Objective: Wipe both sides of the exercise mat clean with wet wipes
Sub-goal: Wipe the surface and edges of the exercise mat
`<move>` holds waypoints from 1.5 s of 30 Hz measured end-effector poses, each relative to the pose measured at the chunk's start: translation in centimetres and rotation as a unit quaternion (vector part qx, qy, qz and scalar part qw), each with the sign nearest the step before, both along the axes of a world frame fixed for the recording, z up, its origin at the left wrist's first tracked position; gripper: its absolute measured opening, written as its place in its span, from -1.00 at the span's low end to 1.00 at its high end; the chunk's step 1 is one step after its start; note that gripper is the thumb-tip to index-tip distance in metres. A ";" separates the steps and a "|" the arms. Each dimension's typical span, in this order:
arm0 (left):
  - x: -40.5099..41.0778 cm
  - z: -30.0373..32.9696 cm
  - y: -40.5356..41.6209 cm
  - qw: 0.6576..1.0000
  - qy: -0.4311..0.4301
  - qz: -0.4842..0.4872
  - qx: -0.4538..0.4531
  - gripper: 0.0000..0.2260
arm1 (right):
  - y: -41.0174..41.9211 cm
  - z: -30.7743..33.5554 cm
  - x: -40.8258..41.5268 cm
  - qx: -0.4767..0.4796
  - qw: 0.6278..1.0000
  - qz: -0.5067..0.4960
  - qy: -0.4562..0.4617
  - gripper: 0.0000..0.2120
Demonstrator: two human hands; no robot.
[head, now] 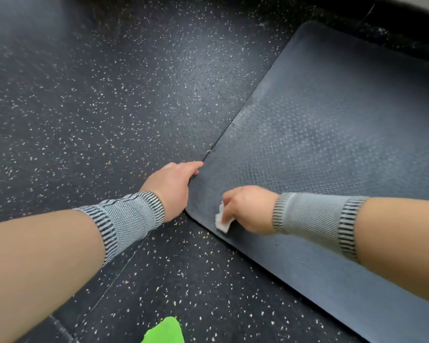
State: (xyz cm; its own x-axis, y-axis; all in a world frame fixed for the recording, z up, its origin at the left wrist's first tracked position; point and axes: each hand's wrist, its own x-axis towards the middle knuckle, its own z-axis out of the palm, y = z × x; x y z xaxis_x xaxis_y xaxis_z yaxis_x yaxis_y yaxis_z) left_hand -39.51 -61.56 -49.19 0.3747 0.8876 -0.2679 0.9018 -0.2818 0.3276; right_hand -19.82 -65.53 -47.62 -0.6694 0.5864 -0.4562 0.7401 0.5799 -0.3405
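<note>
On the speckled rubber floor [109, 107], the dark blue exercise mat [332, 120] is lying flat, running from the near corner beside the hands away toward the upper right. Right hand [248, 209] is gripping a crumpled white wet wipe [222, 220], fingers curled round it, and pressing it onto the mat just inside the near corner; judged to be working the corner and edge zone of the upward face. Left hand [174, 184] is resting at the mat's long edge with fingers extended, tips touching the edge, probably pinning it so the mat is not sliding or curling under the rubbing. Both wrists are wearing grey knitted wrist bands [124, 219]. Underside of the mat is hidden, so its condition cannot be told. Right fingertips are hidden under the hand. Mat is running out of frame at right and bottom. Bright green object [165, 330] at the bottom edge is cut off; identity unclear.
</note>
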 end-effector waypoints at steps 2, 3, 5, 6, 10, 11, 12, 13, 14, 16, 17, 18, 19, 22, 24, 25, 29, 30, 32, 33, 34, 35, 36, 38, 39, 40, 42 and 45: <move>-0.2 0.0 0.1 1.000 0.003 -0.004 0.005 -0.45 | 1.6 0.2 1.9 0.048 0.992 -0.117 0.030 -0.61; -0.2 0.0 0.2 1.000 0.006 -0.006 0.008 -0.45 | 2.6 0.0 2.6 0.082 0.972 -0.214 0.059 -0.63; -0.3 0.1 0.1 1.000 0.011 -0.011 0.013 -0.45 | 4.2 -0.7 3.0 0.123 0.902 -0.402 0.098 -0.65; -0.2 0.1 0.0 1.000 0.013 -0.013 0.013 -0.46 | 4.7 -1.2 2.6 0.120 0.876 -0.458 0.096 -0.64; 0.1 0.1 -0.4 0.999 0.023 -0.034 0.018 -0.46 | 2.0 -2.6 -1.7 0.090 0.927 -0.356 0.083 -0.63; 0.2 0.1 -0.5 0.999 0.025 -0.040 0.019 -0.46 | 0.7 -2.7 -2.5 0.082 0.946 -0.298 0.101 -0.64; 0.3 0.1 -0.6 0.998 0.028 -0.046 0.018 -0.45 | -0.5 -2.5 -2.7 0.067 0.962 -0.240 0.112 -0.65; 0.5 0.1 -0.6 0.998 0.030 -0.050 0.016 -0.45 | -1.6 -2.2 -2.5 0.048 0.976 -0.179 0.110 -0.66; 0.6 0.1 -0.7 0.998 0.031 -0.055 0.014 -0.45 | -2.4 -1.9 -2.0 0.024 0.988 -0.118 0.096 -0.66; 1.1 0.2 -0.9 0.996 0.034 -0.076 0.012 -0.46 | -3.5 -1.5 -0.1 -0.021 0.998 -0.031 0.059 -0.64; 1.4 0.2 -1.0 0.995 0.038 -0.093 0.013 -0.46 | -3.7 -1.2 1.1 -0.026 0.998 -0.025 0.054 -0.64; 1.6 0.2 -1.0 0.993 0.045 -0.112 0.015 -0.46 | -3.4 -1.0 2.2 -0.013 0.997 -0.050 0.066 -0.64; 1.8 0.2 -0.9 0.990 0.051 -0.129 0.017 -0.46 | -2.8 -0.8 3.3 0.017 0.989 -0.115 0.094 -0.66; 2.4 0.3 -0.9 0.986 0.064 -0.153 0.017 -0.46 | 0.4 -1.4 5.6 0.133 0.901 -0.394 0.123 -0.68; 3.1 0.3 -1.1 0.985 0.067 -0.160 0.013 -0.45 | 1.2 -2.4 5.1 0.133 0.867 -0.474 0.077 -0.65; 3.5 0.3 -1.3 0.984 0.069 -0.167 0.013 -0.45 | 0.7 -2.8 4.3 0.125 0.873 -0.467 0.069 -0.64; 4.6 0.2 -1.5 0.979 0.062 -0.193 0.020 -0.45 | -4.1 -3.2 1.2 0.101 0.941 -0.304 0.111 -0.67; 4.8 0.2 -1.5 0.978 0.061 -0.197 0.020 -0.45 | -5.3 -2.9 1.0 0.078 0.958 -0.250 0.119 -0.67; 5.1 0.2 -1.6 0.977 0.059 -0.206 0.020 -0.47 | -7.2 -2.0 1.4 0.006 0.980 -0.155 0.120 -0.67; 5.2 0.2 -1.8 0.975 0.060 -0.214 0.021 -0.49 | -7.6 -1.6 2.1 -0.028 0.986 -0.118 0.113 -0.67; 5.3 0.2 -1.9 0.972 0.062 -0.224 0.021 -0.50 | -7.7 -1.3 3.0 -0.051 0.989 -0.092 0.102 -0.67; 5.4 0.1 -2.1 0.970 0.065 -0.234 0.023 -0.51 | -7.4 -1.0 3.8 -0.058 0.990 -0.088 0.093 -0.67; 5.4 0.1 -2.3 0.967 0.070 -0.244 0.025 -0.52 | -6.7 -0.8 4.6 -0.042 0.988 -0.113 0.096 -0.68; 5.4 0.1 -2.6 0.962 0.081 -0.259 0.025 -0.54 | -4.5 -0.6 6.7 0.046 0.957 -0.258 0.122 -0.70; 5.5 0.1 -2.8 0.961 0.085 -0.263 0.024 -0.54 | -3.4 -0.7 7.7 0.095 0.925 -0.346 0.124 -0.70; 5.6 0.2 -3.0 0.960 0.086 -0.265 0.024 -0.54 | -2.5 -1.0 8.3 0.126 0.891 -0.420 0.112 -0.69; 6.0 0.3 -3.3 0.958 0.088 -0.272 0.022 -0.54 | -2.4 -1.8 8.3 0.128 0.864 -0.481 0.076 -0.67; 7.0 0.3 -3.5 0.953 0.091 -0.287 0.022 -0.52 | -6.0 -2.7 6.2 0.097 0.911 -0.391 0.088 -0.68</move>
State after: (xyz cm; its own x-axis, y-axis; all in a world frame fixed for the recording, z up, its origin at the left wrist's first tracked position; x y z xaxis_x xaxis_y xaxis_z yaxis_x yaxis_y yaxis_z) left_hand -32.48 -65.09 -48.85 0.7527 0.5622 -0.3425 0.6358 -0.7558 0.1567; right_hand -13.60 -71.55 -50.33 -0.0646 0.9733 -0.2204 0.8968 -0.0402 -0.4406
